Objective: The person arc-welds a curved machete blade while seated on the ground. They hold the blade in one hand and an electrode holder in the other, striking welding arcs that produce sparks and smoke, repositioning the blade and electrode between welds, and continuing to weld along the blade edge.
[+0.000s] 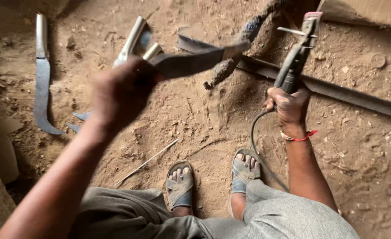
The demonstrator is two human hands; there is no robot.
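My left hand [120, 90] is raised and blurred, gripping the socket end of a dark curved blade [195, 61] that points right. My right hand [289, 105] grips the handle of a welding electrode holder [298, 55], which stands upright with a short rod in its red-tipped jaw. A black cable [254, 132] runs from the holder down past my right foot. The blade's tip hangs just left of the holder, above a long dark metal bar [346, 93] lying on the sandy ground.
A finished sickle-like blade [41, 75] with a metal socket lies at the left. Another blade with a shiny tube socket [133, 40] lies behind my left hand. A thin welding rod [147, 162] rests on the sand near my sandalled feet [180, 183].
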